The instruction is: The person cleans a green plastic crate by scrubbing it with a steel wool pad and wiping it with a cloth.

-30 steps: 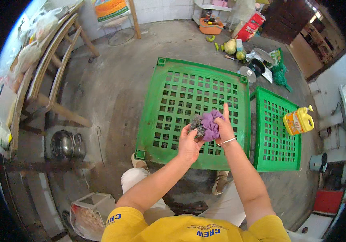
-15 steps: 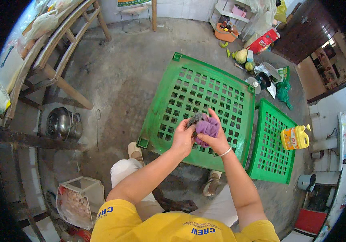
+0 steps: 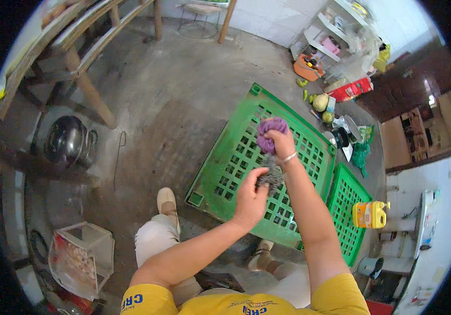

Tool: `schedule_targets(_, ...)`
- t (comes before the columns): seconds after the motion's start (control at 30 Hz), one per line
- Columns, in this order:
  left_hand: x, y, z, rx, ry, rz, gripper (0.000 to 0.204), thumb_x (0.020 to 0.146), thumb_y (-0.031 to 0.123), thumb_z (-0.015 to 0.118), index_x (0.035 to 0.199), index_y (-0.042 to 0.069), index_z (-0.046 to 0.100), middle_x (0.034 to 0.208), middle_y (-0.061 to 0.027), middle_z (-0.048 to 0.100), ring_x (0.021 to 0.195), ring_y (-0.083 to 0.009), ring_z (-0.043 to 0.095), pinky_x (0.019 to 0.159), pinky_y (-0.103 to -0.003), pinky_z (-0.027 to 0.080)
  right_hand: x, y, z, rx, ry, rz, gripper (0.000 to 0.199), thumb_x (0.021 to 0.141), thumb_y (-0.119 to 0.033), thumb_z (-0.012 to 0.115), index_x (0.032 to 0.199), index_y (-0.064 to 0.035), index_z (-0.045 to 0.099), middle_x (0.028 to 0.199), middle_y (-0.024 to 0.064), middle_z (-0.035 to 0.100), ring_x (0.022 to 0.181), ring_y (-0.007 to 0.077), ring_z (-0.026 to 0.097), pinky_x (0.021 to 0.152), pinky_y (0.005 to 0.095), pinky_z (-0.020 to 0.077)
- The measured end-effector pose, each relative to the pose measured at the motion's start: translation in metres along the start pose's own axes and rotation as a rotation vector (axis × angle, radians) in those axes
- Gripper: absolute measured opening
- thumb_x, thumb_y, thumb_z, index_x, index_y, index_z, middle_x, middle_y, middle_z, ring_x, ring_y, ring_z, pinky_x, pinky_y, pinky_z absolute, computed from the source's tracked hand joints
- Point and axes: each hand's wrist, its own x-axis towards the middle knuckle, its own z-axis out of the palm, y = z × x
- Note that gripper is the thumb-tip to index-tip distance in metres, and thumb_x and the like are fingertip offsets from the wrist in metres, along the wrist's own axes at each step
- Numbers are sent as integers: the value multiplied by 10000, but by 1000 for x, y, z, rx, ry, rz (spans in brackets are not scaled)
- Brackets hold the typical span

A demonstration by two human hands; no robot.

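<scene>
My left hand [image 3: 250,199] grips a fuzzy grey scrubber [image 3: 272,176], which looks like steel wool, between thumb and fingers. Farther forward, my right hand [image 3: 283,143] is closed round a crumpled purple mesh scrubber [image 3: 270,130]. The two scrubbers are apart, the grey one nearer to me by my right wrist. Both hands are over a large green plastic grid panel [image 3: 215,157] with square holes and raised corners.
A second green grid panel [image 3: 349,181] lies to the right, with a yellow jug [image 3: 368,214] on it. Squashes [image 3: 320,101] and an orange basket [image 3: 308,68] sit at the back right. A wooden frame [image 3: 91,94] and metal pot [image 3: 65,140] stand left.
The scrubbers, held together before, are now apart. My right hand has moved forward with the purple one; my left has come back with the grey one. The view has shifted.
</scene>
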Motion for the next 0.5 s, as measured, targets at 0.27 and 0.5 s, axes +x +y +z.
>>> schedule_targets(0.27, 18, -3, -5, -168, 195, -302, 286, 857, 12, 510, 1143, 12, 493, 1028, -68, 554, 832, -122, 521, 766, -276, 441, 46, -2, 62, 87, -12, 171, 260, 654, 51, 560, 900, -34, 557, 866, 90, 604, 704, 206, 590, 561, 343, 503)
schedule_targets(0.5, 11, -20, 8, -314, 218, -354, 283, 838, 32, 540, 1119, 23, 509, 984, -106, 593, 848, -177, 572, 760, -307, 461, 80, 3, 62, 134, 0, 225, 232, 677, 46, 550, 901, -14, 540, 852, 96, 581, 714, 236, 600, 597, 386, 531)
